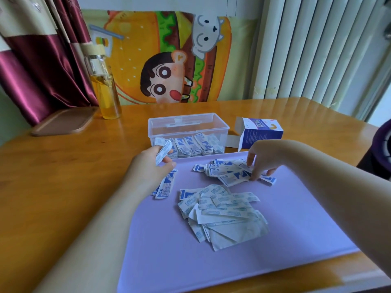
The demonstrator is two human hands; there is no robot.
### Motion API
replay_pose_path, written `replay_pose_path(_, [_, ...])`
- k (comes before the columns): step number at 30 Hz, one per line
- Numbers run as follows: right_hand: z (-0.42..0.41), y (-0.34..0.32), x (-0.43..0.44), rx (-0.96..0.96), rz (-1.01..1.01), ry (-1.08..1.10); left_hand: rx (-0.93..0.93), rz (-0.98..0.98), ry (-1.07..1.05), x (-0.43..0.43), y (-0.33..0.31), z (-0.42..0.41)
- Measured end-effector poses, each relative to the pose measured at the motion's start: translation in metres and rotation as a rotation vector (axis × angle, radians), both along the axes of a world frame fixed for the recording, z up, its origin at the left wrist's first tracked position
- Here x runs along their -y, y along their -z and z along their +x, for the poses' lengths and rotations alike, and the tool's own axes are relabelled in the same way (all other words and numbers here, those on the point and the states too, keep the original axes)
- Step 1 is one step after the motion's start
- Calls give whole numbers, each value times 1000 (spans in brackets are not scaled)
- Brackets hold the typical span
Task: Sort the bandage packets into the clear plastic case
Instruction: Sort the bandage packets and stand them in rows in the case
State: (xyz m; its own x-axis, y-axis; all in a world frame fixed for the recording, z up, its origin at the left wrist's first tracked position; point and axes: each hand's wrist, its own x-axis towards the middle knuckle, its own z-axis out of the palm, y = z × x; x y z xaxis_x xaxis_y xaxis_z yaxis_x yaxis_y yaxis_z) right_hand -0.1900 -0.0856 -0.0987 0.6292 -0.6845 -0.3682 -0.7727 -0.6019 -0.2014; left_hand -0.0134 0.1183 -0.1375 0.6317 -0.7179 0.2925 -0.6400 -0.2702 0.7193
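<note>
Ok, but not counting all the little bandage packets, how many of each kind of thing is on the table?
Clear plastic case: 1
Cardboard box: 1
Glass bottle: 1
Brown tray: 1
Purple mat: 1
Total: 5

Bare purple mat (296, 218) flanks the packet piles (222, 210); a cardboard box (261, 134) stands just right of the case (190, 132).
</note>
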Motion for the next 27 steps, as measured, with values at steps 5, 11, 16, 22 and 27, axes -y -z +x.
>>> replay_pose_path(5, [5,10,0,2,-191,-7,2,-1,-10,0,0,-1])
replay_pose_path(11, [7,14,-1,-66,-467,-66,-24,-16,3,0,-1,-1])
replay_pose_path(16, [0,-17,-13,339,-426,19,-42,-58,-21,-1,-3,0])
replay_pose_path(22, [20,-23,-61,649,336,35,-579,-251,162,-3,-13,-6])
replay_pose_path(27, [45,-5,-83,754,732,25,-679,-297,126,-3,-13,-3])
